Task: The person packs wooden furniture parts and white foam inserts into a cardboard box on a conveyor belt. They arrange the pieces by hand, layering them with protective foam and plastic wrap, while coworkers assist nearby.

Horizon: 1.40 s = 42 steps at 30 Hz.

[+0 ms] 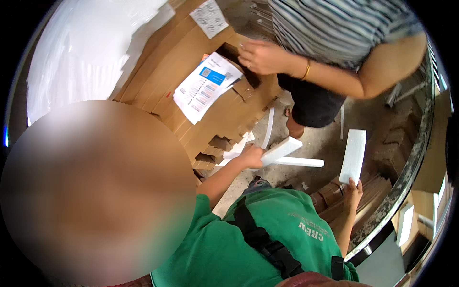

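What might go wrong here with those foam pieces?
The right hand grips the foam block only by its lower end, so it may slip. Loose foam strips lie on the floor by the co-worker's foot, a possible trip. The left hand holds a foam bar that might bump that person.

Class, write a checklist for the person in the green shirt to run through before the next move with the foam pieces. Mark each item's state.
1. Left hand grips the white foam bar: ok.
2. Right hand holds the white foam slab at its lower end: ok.
3. Bar and slab apart: ok.
4. Co-worker's hand away from the foam, at the brown cardboard stack: ok.
5. Concrete floor free of loose strips: not ok.
6. White printed sheets secure: cannot tell.
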Available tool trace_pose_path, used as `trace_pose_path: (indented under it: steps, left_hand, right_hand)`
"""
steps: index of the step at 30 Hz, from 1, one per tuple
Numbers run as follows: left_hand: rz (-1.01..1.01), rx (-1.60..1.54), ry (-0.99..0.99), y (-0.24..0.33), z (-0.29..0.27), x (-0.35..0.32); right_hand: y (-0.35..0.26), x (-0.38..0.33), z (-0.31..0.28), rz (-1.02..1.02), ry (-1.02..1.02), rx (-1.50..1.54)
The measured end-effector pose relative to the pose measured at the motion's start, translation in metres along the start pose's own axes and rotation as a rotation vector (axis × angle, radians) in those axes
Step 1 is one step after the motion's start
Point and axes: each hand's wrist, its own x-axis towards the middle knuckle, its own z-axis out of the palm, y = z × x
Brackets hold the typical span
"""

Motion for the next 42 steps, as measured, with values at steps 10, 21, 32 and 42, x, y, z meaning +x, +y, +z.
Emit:
trace_pose_path:
  steps: [10, 21, 32, 42]
  left_hand:
    - [0.108, 0.502, -0.122, -0.005, 0.029, -0.036]
    - [0.177, 0.317, -0.209, 0.101, 0.056, 0.043]
    - [0.403, -1.021, 0.078, 0.228, 0.021, 0.089]
    - [0.380, -1.644, -0.341, 0.270, -0.036, 0.099]
  right_hand:
    - [0.044, -0.001, 0.048, 0.034, -0.148, 0.056]
    - [0.021, -0.011, -0.036, -0.263, 0.365, -0.123]
    - [0.016, -0.072, -0.125, -0.210, 0.543, 0.263]
    - [-0.032, -0.008, -0.049, -0.234, 0.104, 0.494]
